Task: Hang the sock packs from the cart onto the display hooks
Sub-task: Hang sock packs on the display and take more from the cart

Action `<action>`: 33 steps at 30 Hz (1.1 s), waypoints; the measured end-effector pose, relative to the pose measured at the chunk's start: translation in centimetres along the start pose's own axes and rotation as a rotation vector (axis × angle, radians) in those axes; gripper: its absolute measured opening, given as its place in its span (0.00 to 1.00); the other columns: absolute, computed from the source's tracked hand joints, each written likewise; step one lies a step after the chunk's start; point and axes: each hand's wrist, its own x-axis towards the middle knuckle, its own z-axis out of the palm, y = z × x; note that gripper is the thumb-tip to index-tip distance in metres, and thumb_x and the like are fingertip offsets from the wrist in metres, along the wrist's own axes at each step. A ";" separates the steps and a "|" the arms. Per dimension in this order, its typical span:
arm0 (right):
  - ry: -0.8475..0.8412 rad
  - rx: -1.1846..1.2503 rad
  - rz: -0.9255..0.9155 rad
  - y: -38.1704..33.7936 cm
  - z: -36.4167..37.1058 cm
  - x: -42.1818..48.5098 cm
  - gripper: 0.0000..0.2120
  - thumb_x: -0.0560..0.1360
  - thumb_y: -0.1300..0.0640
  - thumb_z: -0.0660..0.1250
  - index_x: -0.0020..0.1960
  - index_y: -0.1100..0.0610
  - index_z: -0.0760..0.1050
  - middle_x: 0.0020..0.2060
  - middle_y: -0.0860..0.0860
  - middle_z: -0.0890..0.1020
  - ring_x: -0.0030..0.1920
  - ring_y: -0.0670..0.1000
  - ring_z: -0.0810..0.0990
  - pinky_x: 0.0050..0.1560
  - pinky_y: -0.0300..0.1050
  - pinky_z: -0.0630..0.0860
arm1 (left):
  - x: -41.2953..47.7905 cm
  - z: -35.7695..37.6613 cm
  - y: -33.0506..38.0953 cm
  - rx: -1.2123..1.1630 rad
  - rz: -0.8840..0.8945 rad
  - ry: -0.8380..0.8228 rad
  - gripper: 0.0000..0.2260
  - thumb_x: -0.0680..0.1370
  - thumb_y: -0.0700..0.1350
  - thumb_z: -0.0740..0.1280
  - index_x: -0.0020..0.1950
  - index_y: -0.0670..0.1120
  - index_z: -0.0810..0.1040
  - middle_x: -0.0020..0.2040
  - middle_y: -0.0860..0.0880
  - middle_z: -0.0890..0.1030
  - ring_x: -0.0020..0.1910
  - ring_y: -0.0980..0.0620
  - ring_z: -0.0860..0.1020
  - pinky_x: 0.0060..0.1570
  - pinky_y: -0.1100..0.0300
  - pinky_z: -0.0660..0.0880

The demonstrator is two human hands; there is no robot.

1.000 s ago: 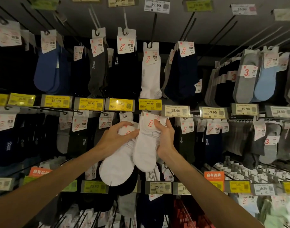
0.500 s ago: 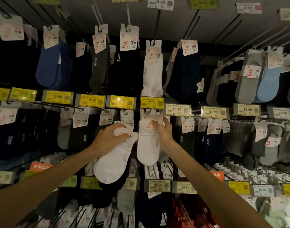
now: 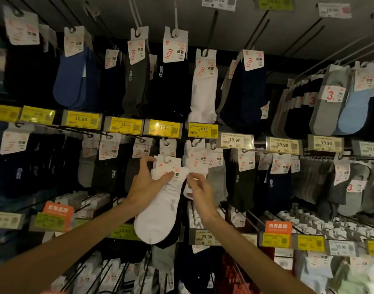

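Down comes the right grip from the header card of the hanging white pack, which now sits on its hook under the yellow 16.90 tag! Its fingers curl against that pack's lower edge, but through the blur I cannot tell whether they pinch or only touch. The left grip clamps the second white sock pack by its card, thumb across the front. It's tilted, just left of the hung one.

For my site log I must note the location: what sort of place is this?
Most likely a shop's sock aisle: sock packs hang in rows on display hooks, yellow price tags run beneath each row, and the left hand holds a white sock pack.
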 end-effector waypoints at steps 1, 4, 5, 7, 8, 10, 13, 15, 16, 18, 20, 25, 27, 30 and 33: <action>-0.030 0.013 -0.004 -0.1 0.2 -0.8 0.10 0.80 0.49 0.64 0.59 0.50 0.74 0.52 0.47 0.82 0.53 0.45 0.81 0.61 0.49 0.77 | -0.4 0.4 -0.1 -0.010 -0.007 0.015 0.24 0.74 0.48 0.75 0.63 0.51 0.65 0.50 0.57 0.79 0.46 0.65 0.78 0.36 0.74 0.73; -0.082 0.047 -0.008 -0.6 0.6 -2.2 0.17 0.77 0.48 0.68 0.64 0.48 0.72 0.55 0.47 0.83 0.54 0.44 0.82 0.57 0.44 0.79 | -1.2 1.5 -0.2 -0.017 -0.020 0.060 0.22 0.74 0.51 0.74 0.59 0.50 0.65 0.48 0.58 0.79 0.43 0.64 0.79 0.34 0.72 0.73; -0.087 0.054 0.000 -0.7 0.6 -2.4 0.18 0.76 0.49 0.69 0.65 0.48 0.71 0.55 0.47 0.83 0.54 0.43 0.82 0.56 0.41 0.79 | -1.3 1.7 -0.2 -0.018 -0.031 0.067 0.20 0.75 0.52 0.73 0.58 0.50 0.66 0.48 0.57 0.80 0.43 0.62 0.80 0.34 0.70 0.73; -0.098 0.059 0.032 -1.1 0.5 -2.6 0.21 0.74 0.49 0.72 0.63 0.45 0.68 0.56 0.46 0.82 0.54 0.43 0.82 0.55 0.40 0.79 | -1.4 1.9 -0.2 -0.027 -0.050 0.055 0.14 0.78 0.54 0.69 0.55 0.49 0.68 0.47 0.55 0.81 0.43 0.60 0.81 0.34 0.69 0.73; -0.099 0.061 0.054 -1.3 0.5 -2.7 0.24 0.73 0.49 0.74 0.63 0.45 0.66 0.56 0.47 0.82 0.55 0.44 0.81 0.55 0.41 0.79 | -1.5 1.9 0.0 -0.026 -0.056 0.042 0.12 0.80 0.55 0.66 0.54 0.49 0.70 0.46 0.54 0.82 0.43 0.59 0.82 0.33 0.69 0.73; -0.073 0.095 0.081 -1.4 0.7 -2.7 0.28 0.70 0.52 0.77 0.63 0.48 0.64 0.57 0.48 0.81 0.55 0.46 0.82 0.54 0.42 0.80 | -1.5 2.2 0.0 -0.020 -0.063 0.028 0.10 0.82 0.55 0.60 0.53 0.49 0.71 0.46 0.52 0.82 0.43 0.57 0.81 0.34 0.66 0.73; -0.015 0.201 0.083 -1.1 0.9 -2.6 0.25 0.71 0.58 0.76 0.62 0.50 0.66 0.56 0.53 0.82 0.54 0.50 0.83 0.55 0.49 0.81 | -1.6 2.7 0.1 -0.055 -0.085 0.026 0.09 0.83 0.54 0.57 0.54 0.50 0.71 0.47 0.52 0.81 0.46 0.55 0.80 0.40 0.58 0.74; 0.016 0.266 0.074 -0.9 0.8 -2.6 0.24 0.73 0.60 0.74 0.64 0.51 0.66 0.55 0.52 0.82 0.54 0.51 0.83 0.54 0.51 0.81 | -1.7 2.9 0.0 -0.087 -0.108 0.031 0.09 0.83 0.55 0.56 0.54 0.52 0.71 0.48 0.53 0.80 0.48 0.54 0.79 0.44 0.55 0.75; 0.033 0.299 0.078 -0.7 0.7 -2.5 0.24 0.74 0.61 0.73 0.65 0.52 0.67 0.55 0.51 0.82 0.54 0.52 0.83 0.53 0.50 0.81 | -1.7 3.0 -0.1 -0.111 -0.125 0.027 0.09 0.84 0.55 0.55 0.55 0.53 0.71 0.50 0.53 0.79 0.49 0.54 0.79 0.45 0.55 0.75; 0.080 0.370 0.108 -0.4 0.4 -2.2 0.24 0.74 0.62 0.72 0.66 0.53 0.68 0.54 0.51 0.82 0.53 0.52 0.83 0.52 0.50 0.81 | -1.7 3.2 -0.3 -0.164 -0.168 -0.017 0.09 0.84 0.56 0.54 0.58 0.54 0.68 0.52 0.51 0.78 0.50 0.53 0.78 0.49 0.53 0.75; 0.124 0.446 0.150 -0.2 0.2 -2.0 0.22 0.74 0.63 0.72 0.65 0.54 0.69 0.54 0.53 0.82 0.52 0.53 0.83 0.50 0.50 0.81 | -1.5 3.4 -0.4 -0.241 -0.202 -0.084 0.09 0.84 0.57 0.54 0.61 0.56 0.65 0.55 0.50 0.77 0.53 0.52 0.78 0.55 0.50 0.76; 0.185 0.587 0.199 -0.3 -0.5 -1.1 0.19 0.76 0.62 0.70 0.65 0.55 0.70 0.58 0.57 0.81 0.56 0.58 0.82 0.57 0.59 0.79 | -1.4 3.9 1.2 -0.374 -0.304 -0.172 0.09 0.85 0.50 0.55 0.61 0.53 0.72 0.56 0.48 0.79 0.53 0.51 0.79 0.51 0.55 0.77; 0.189 0.589 0.180 -0.4 -0.6 -0.8 0.20 0.77 0.61 0.68 0.67 0.55 0.67 0.58 0.57 0.80 0.56 0.58 0.81 0.58 0.59 0.78 | -1.2 3.9 1.4 -0.365 -0.344 -0.217 0.07 0.84 0.49 0.58 0.58 0.54 0.75 0.56 0.46 0.80 0.55 0.47 0.80 0.56 0.51 0.77; 0.201 0.505 0.137 -0.7 -0.8 -0.7 0.18 0.79 0.59 0.66 0.67 0.55 0.66 0.59 0.57 0.79 0.58 0.58 0.81 0.61 0.61 0.76 | -1.1 3.7 0.9 -0.338 -0.368 -0.230 0.06 0.82 0.49 0.62 0.56 0.54 0.78 0.54 0.46 0.83 0.55 0.47 0.82 0.57 0.50 0.78; 0.191 0.411 0.139 -1.2 -1.2 -0.8 0.15 0.80 0.57 0.65 0.65 0.54 0.65 0.59 0.55 0.79 0.58 0.56 0.80 0.60 0.58 0.77 | -1.4 3.9 0.5 -0.294 -0.325 -0.189 0.07 0.82 0.47 0.63 0.54 0.54 0.81 0.52 0.48 0.85 0.52 0.50 0.82 0.49 0.58 0.79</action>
